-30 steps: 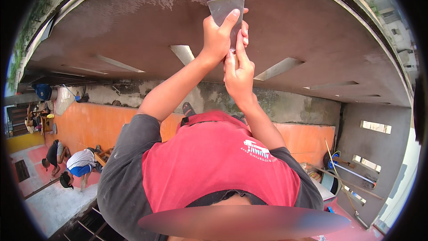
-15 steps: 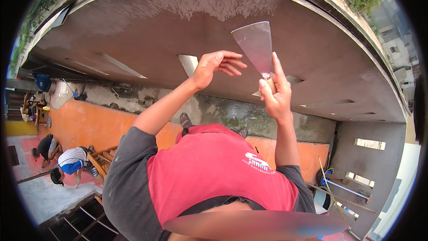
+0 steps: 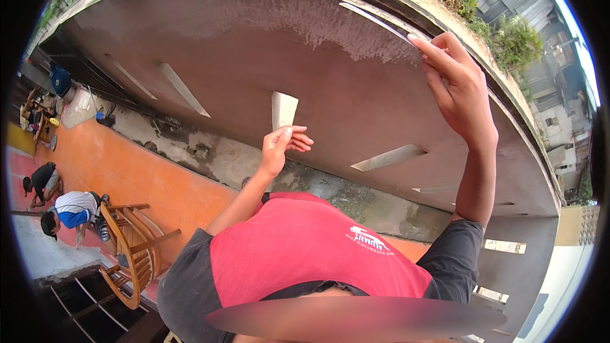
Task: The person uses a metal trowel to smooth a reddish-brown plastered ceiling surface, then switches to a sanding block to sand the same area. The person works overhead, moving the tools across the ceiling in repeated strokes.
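Observation:
My right hand (image 3: 462, 86) is raised high and closed around a putty knife, its handle hidden by the fingers. The putty knife's wide metal blade (image 3: 376, 20) shows nearly edge-on, lying along the upper band of the grey-brown plastered wall (image 3: 222, 67). A lighter, ragged coat (image 3: 279, 16) runs below the wall's top edge, beside the blade. Lower down, my left hand (image 3: 279, 150) hangs before the wall with nothing in it, thumb up and fingers loosely bent. Just above it is a slot opening (image 3: 284, 108) in the wall.
An orange floor (image 3: 146, 155) and a damp concrete strip (image 3: 222, 162) run along the wall's foot. At left stands a wooden chair (image 3: 136, 248); two people (image 3: 79, 209) crouch beyond it. A blue container (image 3: 60, 80) sits farther off. Plants (image 3: 518, 41) grow past the wall top.
My right hand has moved up and right with the putty knife, whose blade has turned from face-on to nearly edge-on. My left hand has dropped lower. The whole view has shifted.

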Demonstrator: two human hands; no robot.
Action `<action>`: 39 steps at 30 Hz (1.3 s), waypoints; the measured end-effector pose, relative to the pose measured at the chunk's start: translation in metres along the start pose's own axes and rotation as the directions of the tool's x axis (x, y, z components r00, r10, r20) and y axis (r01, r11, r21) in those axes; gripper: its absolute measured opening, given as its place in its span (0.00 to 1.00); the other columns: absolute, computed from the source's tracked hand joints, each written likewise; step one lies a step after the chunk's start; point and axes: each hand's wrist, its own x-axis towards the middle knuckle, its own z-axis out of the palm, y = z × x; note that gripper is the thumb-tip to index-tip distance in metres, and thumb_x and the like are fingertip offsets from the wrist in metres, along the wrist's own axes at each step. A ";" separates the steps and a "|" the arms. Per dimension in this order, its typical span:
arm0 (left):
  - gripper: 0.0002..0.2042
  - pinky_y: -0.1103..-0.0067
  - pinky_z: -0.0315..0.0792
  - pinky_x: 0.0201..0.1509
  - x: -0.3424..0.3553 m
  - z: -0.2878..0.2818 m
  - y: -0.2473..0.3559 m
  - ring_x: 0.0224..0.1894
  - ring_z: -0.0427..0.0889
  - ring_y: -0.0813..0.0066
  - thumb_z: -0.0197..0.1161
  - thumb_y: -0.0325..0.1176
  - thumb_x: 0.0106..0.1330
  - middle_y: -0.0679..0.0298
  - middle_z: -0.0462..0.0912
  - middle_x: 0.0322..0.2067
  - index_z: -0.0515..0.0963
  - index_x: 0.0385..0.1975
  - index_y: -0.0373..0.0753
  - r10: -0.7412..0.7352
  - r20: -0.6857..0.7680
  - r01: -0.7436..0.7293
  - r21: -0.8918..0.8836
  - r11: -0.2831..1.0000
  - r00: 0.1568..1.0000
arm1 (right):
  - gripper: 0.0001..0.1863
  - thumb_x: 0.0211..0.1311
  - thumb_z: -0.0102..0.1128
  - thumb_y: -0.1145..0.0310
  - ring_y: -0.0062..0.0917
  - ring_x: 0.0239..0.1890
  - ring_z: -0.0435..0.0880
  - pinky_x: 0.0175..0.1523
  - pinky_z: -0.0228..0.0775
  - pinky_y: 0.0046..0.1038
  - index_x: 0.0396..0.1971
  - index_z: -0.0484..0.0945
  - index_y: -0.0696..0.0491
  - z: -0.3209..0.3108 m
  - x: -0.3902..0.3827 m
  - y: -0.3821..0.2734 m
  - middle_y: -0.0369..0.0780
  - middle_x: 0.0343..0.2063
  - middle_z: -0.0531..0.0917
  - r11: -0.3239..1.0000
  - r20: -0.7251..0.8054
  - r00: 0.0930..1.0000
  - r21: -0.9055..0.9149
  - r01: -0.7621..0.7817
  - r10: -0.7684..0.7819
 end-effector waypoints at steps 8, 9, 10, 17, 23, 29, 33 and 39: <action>0.22 0.72 0.84 0.45 -0.019 -0.036 0.014 0.37 0.89 0.65 0.47 0.42 0.84 0.48 0.89 0.37 0.79 0.53 0.27 0.090 -0.170 -0.086 0.033 0.996 0.981 | 0.13 0.62 0.71 0.72 0.34 0.39 0.90 0.43 0.79 0.31 0.46 0.85 0.50 0.041 0.074 -0.033 0.39 0.38 0.90 0.993 -0.243 0.965 0.041 0.115 -0.101; 0.21 0.72 0.84 0.45 -0.021 -0.046 0.016 0.37 0.89 0.65 0.47 0.42 0.84 0.49 0.89 0.37 0.80 0.52 0.27 0.108 -0.202 -0.101 0.042 0.994 0.973 | 0.11 0.61 0.71 0.74 0.35 0.39 0.90 0.44 0.79 0.30 0.44 0.85 0.53 0.047 0.082 -0.044 0.40 0.37 0.90 0.990 -0.274 0.957 0.083 0.117 -0.090; 0.21 0.72 0.84 0.45 -0.024 -0.054 0.019 0.37 0.89 0.65 0.48 0.41 0.84 0.49 0.89 0.37 0.80 0.52 0.27 0.121 -0.234 -0.114 0.042 0.993 0.965 | 0.11 0.61 0.71 0.75 0.35 0.39 0.90 0.44 0.79 0.30 0.44 0.85 0.54 0.054 0.091 -0.051 0.41 0.37 0.89 0.986 -0.300 0.948 0.089 0.138 -0.106; 0.19 0.72 0.84 0.45 -0.048 -0.123 0.030 0.37 0.89 0.65 0.49 0.39 0.83 0.49 0.89 0.36 0.80 0.52 0.27 0.179 -0.383 -0.149 0.107 0.983 0.906 | 0.13 0.61 0.69 0.79 0.35 0.39 0.87 0.46 0.78 0.32 0.47 0.86 0.58 0.103 0.147 -0.094 0.42 0.41 0.84 0.967 -0.319 0.926 0.088 0.240 -0.200; 0.19 0.74 0.83 0.46 -0.066 -0.239 0.096 0.37 0.89 0.68 0.48 0.38 0.84 0.52 0.89 0.37 0.80 0.51 0.28 0.331 -0.448 -0.205 0.308 0.929 0.831 | 0.10 0.62 0.68 0.77 0.33 0.42 0.85 0.47 0.76 0.34 0.43 0.87 0.54 0.140 0.203 -0.134 0.36 0.40 0.84 0.974 -0.387 0.894 -0.077 0.213 -0.226; 0.17 0.74 0.83 0.45 -0.057 -0.311 0.167 0.36 0.88 0.70 0.48 0.36 0.83 0.53 0.89 0.37 0.80 0.52 0.29 0.393 -0.412 -0.191 0.450 0.872 0.822 | 0.10 0.62 0.69 0.76 0.36 0.46 0.82 0.54 0.74 0.38 0.44 0.87 0.57 0.164 0.243 -0.139 0.39 0.41 0.83 0.973 -0.348 0.912 -0.147 0.177 -0.218; 0.14 0.75 0.82 0.47 -0.023 -0.313 0.207 0.37 0.88 0.72 0.50 0.31 0.82 0.56 0.89 0.37 0.81 0.53 0.30 0.426 -0.287 -0.245 0.501 0.830 0.858 | 0.12 0.62 0.69 0.75 0.35 0.47 0.81 0.55 0.71 0.38 0.46 0.87 0.55 0.167 0.247 -0.134 0.38 0.43 0.82 0.956 -0.324 0.915 -0.241 0.165 -0.239; 0.11 0.76 0.82 0.50 0.047 -0.301 0.252 0.42 0.89 0.71 0.58 0.22 0.73 0.57 0.90 0.38 0.82 0.51 0.31 0.686 -0.079 -0.387 0.776 0.497 0.723 | 0.22 0.60 0.74 0.69 0.30 0.48 0.81 0.58 0.65 0.35 0.55 0.85 0.49 0.159 0.237 -0.129 0.36 0.46 0.83 0.933 -0.351 0.895 -0.321 0.162 -0.277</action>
